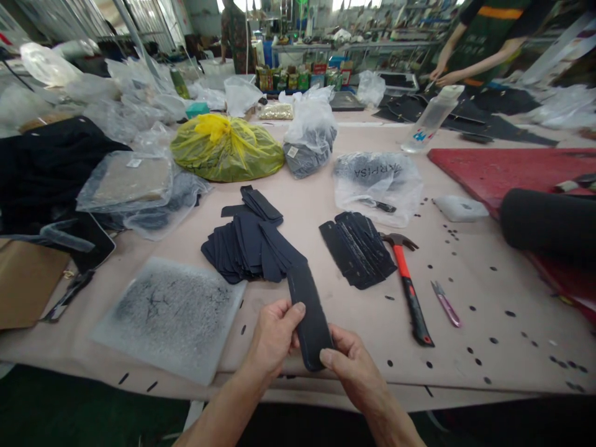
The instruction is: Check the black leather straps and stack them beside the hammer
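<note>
Both of my hands hold one dark strap-shaped leather piece [310, 313] over the near edge of the table [465, 273]. My left hand [274, 338] pinches its left side with the thumb on top. My right hand [351, 363] grips its lower end. Just beyond lies a fanned pile of similar dark pieces [251, 248]. A second stack of dark pieces [357, 248] lies to the right of it.
A red-handled hammer [408, 288] and small pink snips [446, 303] lie right of the stacks, among scattered punched dots. A scarred translucent cutting slab [170, 313] sits at left. Plastic bags, a yellow bag [226, 148], a red board [507, 174] and a black roll [547, 218] surround. Another person [484, 37] works at far right.
</note>
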`<action>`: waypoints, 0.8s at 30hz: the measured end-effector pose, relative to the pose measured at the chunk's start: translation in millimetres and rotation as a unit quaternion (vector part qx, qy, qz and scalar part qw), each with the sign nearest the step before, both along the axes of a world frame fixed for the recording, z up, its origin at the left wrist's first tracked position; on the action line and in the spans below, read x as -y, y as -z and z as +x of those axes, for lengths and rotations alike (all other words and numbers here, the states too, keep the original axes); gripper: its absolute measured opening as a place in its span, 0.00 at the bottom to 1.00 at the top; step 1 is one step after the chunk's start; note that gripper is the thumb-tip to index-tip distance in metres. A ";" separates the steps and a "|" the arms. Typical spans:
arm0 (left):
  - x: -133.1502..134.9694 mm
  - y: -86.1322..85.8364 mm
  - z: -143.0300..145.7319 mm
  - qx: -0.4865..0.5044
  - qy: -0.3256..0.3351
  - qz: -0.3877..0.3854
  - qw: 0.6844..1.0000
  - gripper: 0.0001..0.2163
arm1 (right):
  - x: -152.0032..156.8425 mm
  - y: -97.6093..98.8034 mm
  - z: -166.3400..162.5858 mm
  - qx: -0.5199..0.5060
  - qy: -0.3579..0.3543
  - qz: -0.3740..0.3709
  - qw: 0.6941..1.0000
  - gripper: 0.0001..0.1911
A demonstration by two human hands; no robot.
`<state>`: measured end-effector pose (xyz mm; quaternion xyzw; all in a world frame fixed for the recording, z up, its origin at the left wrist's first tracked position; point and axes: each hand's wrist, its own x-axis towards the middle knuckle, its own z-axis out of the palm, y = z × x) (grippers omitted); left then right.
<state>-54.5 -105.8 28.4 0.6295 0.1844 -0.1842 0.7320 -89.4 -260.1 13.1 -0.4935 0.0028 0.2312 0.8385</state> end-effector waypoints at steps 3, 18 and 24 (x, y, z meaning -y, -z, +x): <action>-1.1 -4.7 -8.4 0.020 0.059 0.019 0.998 0.16 | 0.3 -1.9 6.9 -0.014 0.029 -0.007 0.999 0.15; -9.4 -8.3 -35.8 0.220 0.048 0.221 0.949 0.16 | -14.5 -1.1 16.8 -0.085 0.058 -0.014 0.995 0.16; -24.4 -23.8 -7.3 0.462 0.141 0.386 0.786 0.14 | -13.5 -5.2 12.9 -0.079 0.050 -0.002 0.996 0.19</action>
